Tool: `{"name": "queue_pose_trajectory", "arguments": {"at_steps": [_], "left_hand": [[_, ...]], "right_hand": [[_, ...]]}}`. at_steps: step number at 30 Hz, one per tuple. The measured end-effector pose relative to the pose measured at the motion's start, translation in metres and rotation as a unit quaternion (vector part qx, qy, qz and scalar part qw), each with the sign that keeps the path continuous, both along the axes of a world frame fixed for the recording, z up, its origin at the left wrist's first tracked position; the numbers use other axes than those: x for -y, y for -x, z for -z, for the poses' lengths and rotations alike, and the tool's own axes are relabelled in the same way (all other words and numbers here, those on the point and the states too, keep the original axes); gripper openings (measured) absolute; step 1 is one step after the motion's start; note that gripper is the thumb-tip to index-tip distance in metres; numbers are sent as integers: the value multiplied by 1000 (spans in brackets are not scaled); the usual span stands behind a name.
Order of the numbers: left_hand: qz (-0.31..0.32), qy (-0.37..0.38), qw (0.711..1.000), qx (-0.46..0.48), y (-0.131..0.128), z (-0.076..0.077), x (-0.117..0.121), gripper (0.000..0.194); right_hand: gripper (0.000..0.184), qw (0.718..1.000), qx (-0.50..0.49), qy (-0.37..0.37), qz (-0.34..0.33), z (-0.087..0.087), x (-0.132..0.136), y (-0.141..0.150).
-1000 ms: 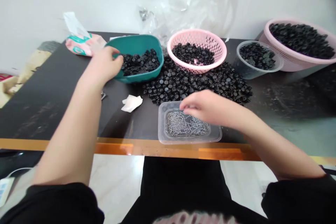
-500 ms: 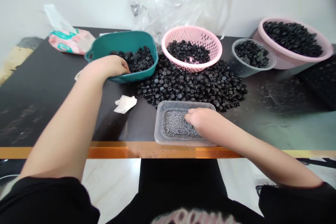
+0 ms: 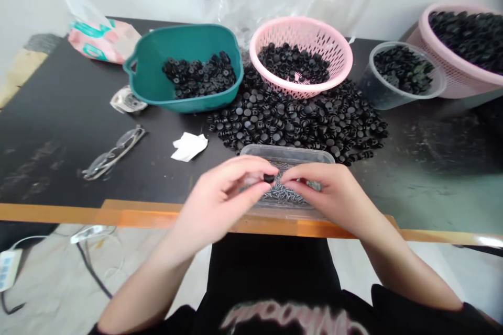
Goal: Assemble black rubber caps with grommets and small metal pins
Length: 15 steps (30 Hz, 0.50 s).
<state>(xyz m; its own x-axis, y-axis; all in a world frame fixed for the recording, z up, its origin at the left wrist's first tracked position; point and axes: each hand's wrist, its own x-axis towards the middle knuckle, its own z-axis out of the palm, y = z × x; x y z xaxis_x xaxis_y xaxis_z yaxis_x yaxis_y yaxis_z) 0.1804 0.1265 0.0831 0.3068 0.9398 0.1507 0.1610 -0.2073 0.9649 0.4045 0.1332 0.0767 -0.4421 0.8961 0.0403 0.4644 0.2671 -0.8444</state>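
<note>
Between the thumb and fingers of my left hand is a small round black plastic part. My right hand is pinched close beside it, its fingertips near the part; what they hold is too small to make out. Both hands are over a clear plastic tub of thin metal pins, partly hidden by the hands. Behind the tub spreads a pile of black round caps. The teal basin at the left holds black ring-like pieces.
A pink basket of black parts stands behind the pile. To the right are a clear bucket and a larger pink basket, both filled. Glasses, a crumpled tissue and a tissue pack lie left.
My left hand has come out of the teal basin with a black part and moved over the tub. My right hand has lifted from the pins and met it there. The view has shifted slightly.
</note>
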Motion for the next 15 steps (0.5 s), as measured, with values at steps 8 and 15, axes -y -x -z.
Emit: {"name": "queue_pose_trajectory", "arguments": {"at_steps": [8, 15], "left_hand": [[-14, 97, 963, 250, -34, 19, 21, 19], [-23, 168, 938, 301, -32, 16, 31, 18]], "right_hand": [[10, 924, -332, 170, 81, 9, -2, 12], [20, 897, -394, 200, 16, -1, 0, 9]]}}
